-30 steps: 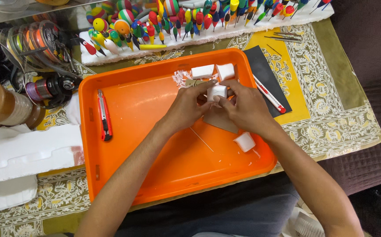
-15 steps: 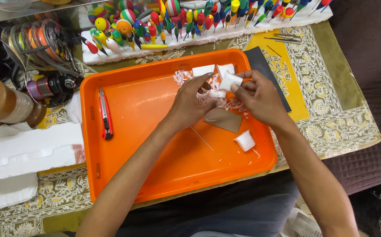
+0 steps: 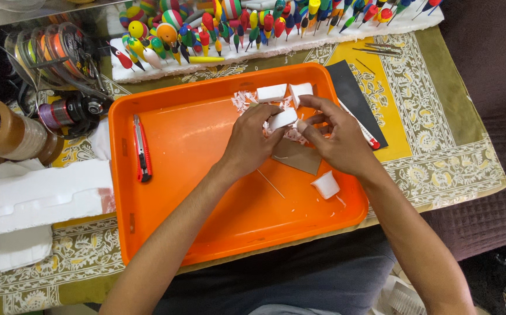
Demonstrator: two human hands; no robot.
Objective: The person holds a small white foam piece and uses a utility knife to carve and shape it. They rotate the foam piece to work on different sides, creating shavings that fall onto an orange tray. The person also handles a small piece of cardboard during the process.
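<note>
Over an orange tray (image 3: pixel 165 227), the left hand (image 3: pixel 251 143) pinches a white foam block (image 3: pixel 282 118); the right hand (image 3: pixel 335 137) (fingers curled) works its end. Small, steady motions suit best.

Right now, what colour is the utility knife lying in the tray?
Red, with a grey blade slider; utility knife, head view.

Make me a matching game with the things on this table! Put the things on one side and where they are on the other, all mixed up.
Things:
1. utility knife
2. white foam block
3. fishing floats
4. fishing reel

Places:
A. stuck in a white strip behind the orange tray
B. held in the left hand
C. on the table, left of the tray
D. lying at the tray's left side

Pairs: 1-D, 2-B, 3-A, 4-C
</note>
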